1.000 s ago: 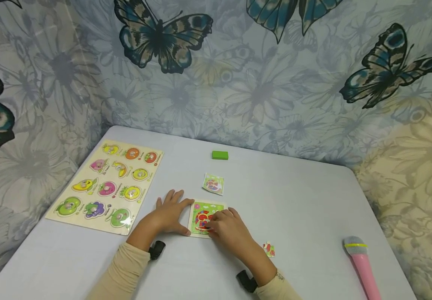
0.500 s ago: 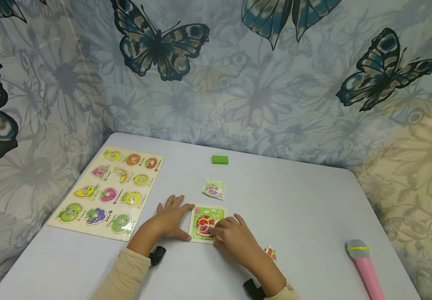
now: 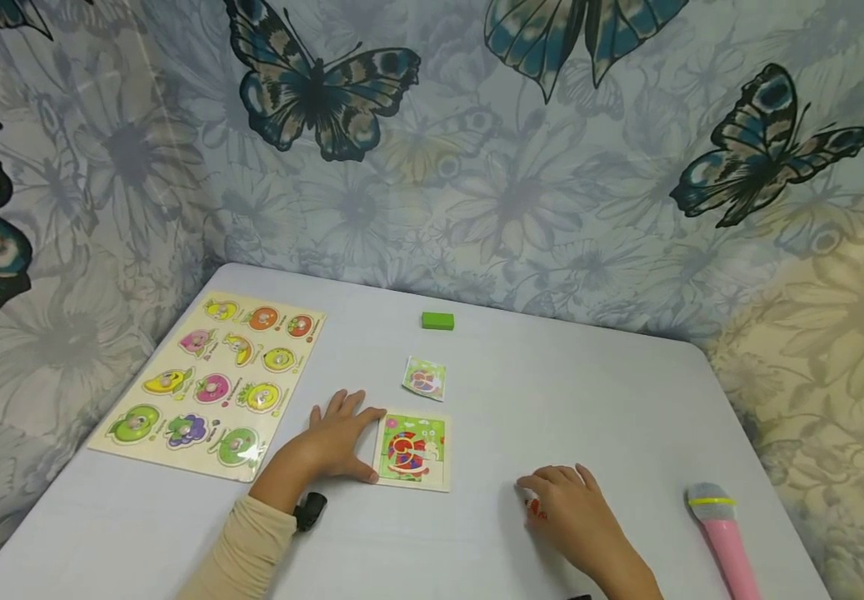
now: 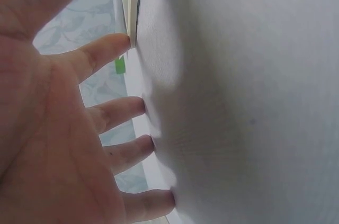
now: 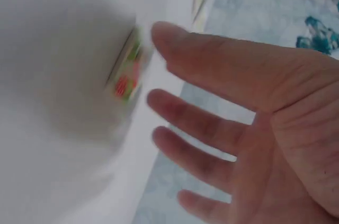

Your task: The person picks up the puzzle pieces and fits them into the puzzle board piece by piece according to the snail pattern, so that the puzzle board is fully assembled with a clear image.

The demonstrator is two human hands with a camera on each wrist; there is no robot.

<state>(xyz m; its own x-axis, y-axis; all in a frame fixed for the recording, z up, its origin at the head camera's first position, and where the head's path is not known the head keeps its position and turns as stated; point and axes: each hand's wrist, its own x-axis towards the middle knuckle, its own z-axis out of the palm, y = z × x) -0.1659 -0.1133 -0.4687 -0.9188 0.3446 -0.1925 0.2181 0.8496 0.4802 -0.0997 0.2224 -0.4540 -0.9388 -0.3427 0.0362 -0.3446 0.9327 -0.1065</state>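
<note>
A small square jigsaw puzzle (image 3: 411, 450) with a red snail-like picture on green lies in its pale frame on the table. Bare backing shows at its lower right. My left hand (image 3: 330, 446) rests at its left side with spread fingers, thumb and index finger touching the frame. In the left wrist view, the fingertips of the left hand (image 4: 69, 107) meet the tabletop. Over to the right, my right hand (image 3: 577, 512) hovers above a loose puzzle piece (image 3: 535, 508), partly hidden. The right wrist view shows the piece (image 5: 127, 70) apart from the relaxed fingers of the hand (image 5: 249, 128).
Left on the white table (image 3: 596, 400) lies a fruit peg board (image 3: 207, 387). A small picture card (image 3: 425, 379) sits beyond the puzzle, with a green block (image 3: 437, 321) farther back. A pink toy microphone (image 3: 724, 525) lies at the right. Butterfly-patterned wall covering (image 3: 476, 208) rises behind.
My right hand has left the puzzle and moved right to the loose piece. The left hand stays at the frame's left edge.
</note>
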